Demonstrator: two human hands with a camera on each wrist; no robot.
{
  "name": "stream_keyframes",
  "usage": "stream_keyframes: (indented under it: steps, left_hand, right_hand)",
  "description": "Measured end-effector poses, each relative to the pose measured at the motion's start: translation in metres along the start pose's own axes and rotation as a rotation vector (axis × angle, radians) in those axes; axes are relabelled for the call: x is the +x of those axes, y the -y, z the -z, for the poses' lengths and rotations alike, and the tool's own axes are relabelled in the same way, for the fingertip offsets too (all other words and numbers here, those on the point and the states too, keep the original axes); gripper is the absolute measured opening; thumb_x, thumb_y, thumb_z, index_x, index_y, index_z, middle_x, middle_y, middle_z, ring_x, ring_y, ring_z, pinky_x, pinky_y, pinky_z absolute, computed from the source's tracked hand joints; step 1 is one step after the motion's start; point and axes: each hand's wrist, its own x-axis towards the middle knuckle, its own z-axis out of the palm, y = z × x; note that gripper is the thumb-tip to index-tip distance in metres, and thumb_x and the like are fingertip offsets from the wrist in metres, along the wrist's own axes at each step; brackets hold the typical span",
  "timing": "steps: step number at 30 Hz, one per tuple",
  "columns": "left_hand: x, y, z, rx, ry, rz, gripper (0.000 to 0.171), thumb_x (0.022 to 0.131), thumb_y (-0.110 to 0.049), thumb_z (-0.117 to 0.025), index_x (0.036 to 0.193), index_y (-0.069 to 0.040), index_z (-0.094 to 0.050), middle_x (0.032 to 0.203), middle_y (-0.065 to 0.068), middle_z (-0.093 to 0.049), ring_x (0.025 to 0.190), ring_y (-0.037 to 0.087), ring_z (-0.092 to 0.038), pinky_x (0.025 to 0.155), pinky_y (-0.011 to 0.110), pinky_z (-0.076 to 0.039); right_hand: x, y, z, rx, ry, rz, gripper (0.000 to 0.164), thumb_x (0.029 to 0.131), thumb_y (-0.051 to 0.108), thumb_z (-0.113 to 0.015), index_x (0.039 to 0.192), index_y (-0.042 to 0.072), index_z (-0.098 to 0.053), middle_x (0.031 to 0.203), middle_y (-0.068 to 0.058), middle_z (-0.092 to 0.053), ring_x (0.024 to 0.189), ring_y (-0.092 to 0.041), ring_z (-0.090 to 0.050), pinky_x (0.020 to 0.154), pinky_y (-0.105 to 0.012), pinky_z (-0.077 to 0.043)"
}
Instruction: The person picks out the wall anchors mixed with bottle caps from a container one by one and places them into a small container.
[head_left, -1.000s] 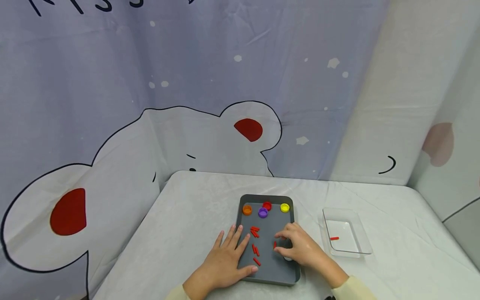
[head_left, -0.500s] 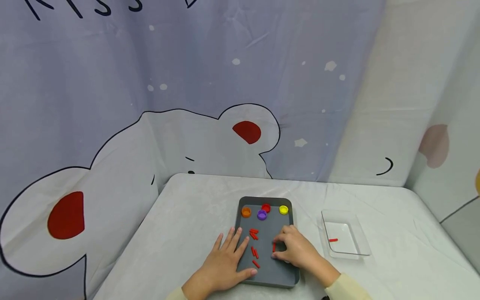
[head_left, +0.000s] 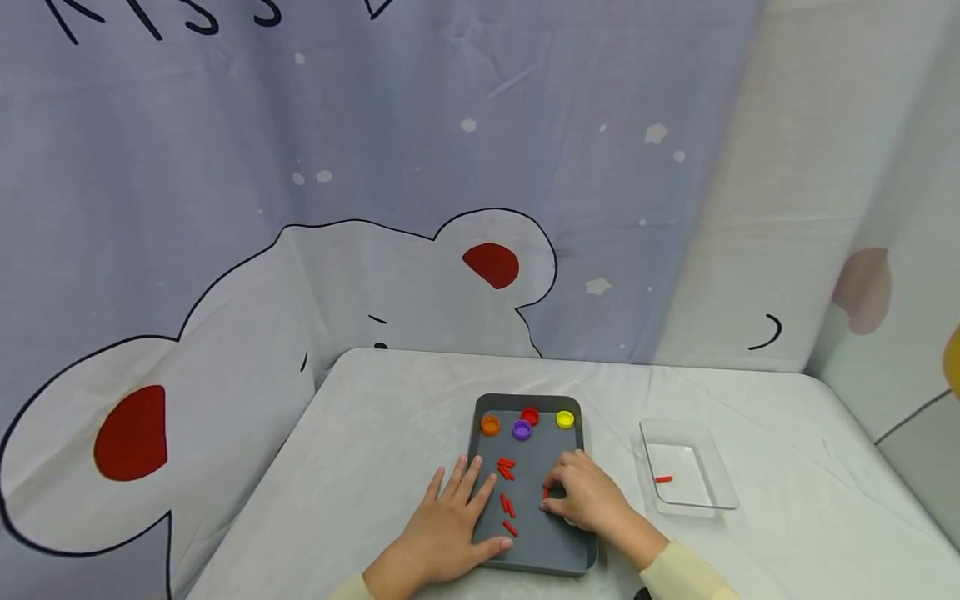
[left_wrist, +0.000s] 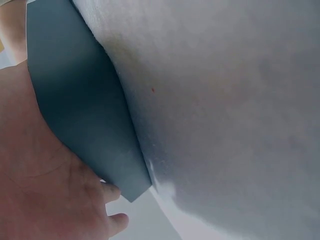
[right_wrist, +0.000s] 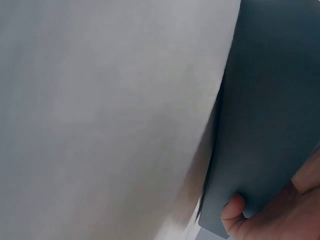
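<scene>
A dark grey tray (head_left: 542, 553) lies on the white cloth. My left hand (head_left: 446, 533) rests flat with spread fingers over its left rim; in the left wrist view the palm (left_wrist: 45, 170) lies along the tray's side. Several short red sticks (head_left: 507, 504) lie beside those fingers. On the tray's right half, my right hand (head_left: 592, 496) pinches another red stick (head_left: 545, 493) between thumb and index finger, low over the tray floor. In the right wrist view the curled fingers (right_wrist: 233, 207) show but the stick is hidden. Something pale is mostly covered beneath this hand.
Small round cups stand at the tray's far end: orange (head_left: 490, 425), red (head_left: 529, 415), purple (head_left: 522, 429) and yellow (head_left: 565, 419). To the right is a clear plastic box (head_left: 720, 483) with one red stick (head_left: 663, 479) in it. A printed curtain (head_left: 420, 167) hangs behind the table.
My right hand has moved slightly left and its thumb and index finger have closed on the red stick under it. The left hand has stayed in place on the tray.
</scene>
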Motion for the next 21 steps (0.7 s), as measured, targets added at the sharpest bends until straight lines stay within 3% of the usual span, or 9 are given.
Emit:
stream_keyframes:
  steps: [10, 17, 21]
  left_hand:
    - [0.000, 0.002, -0.003, -0.028, -0.013, -0.012, 0.091, 0.094, -0.077, -0.040, 0.158, -0.013, -0.038, 0.167, 0.016, -0.022, 0.155, 0.037, -0.014, 0.119, 0.064, -0.015]
    - [-0.001, 0.003, -0.002, -0.027, 0.012, 0.004, 0.091, 0.094, -0.077, -0.040, 0.158, -0.014, -0.037, 0.168, 0.015, -0.019, 0.156, 0.037, -0.012, 0.120, 0.064, -0.014]
    - [0.000, 0.002, -0.001, -0.023, 0.005, 0.003, 0.090, 0.094, -0.076, -0.041, 0.158, -0.014, -0.037, 0.168, 0.016, -0.019, 0.156, 0.037, -0.012, 0.119, 0.064, -0.014]
  right_hand:
    - [0.001, 0.001, -0.002, -0.036, -0.045, -0.001, 0.016, 0.073, 0.023, -0.085, 0.076, 0.015, -0.071, 0.079, 0.009, -0.052, 0.077, -0.012, -0.047, 0.068, -0.030, -0.048]
    - [-0.005, 0.001, 0.019, 0.072, -0.153, 0.008, 0.012, 0.075, 0.016, -0.084, 0.083, 0.015, -0.076, 0.082, 0.006, -0.057, 0.082, -0.010, -0.046, 0.072, -0.027, -0.048]
    - [-0.008, -0.007, 0.035, 0.135, -0.185, -0.031, 0.012, 0.077, 0.013, -0.083, 0.087, 0.015, -0.076, 0.083, 0.005, -0.059, 0.083, -0.012, -0.050, 0.071, -0.027, -0.047]
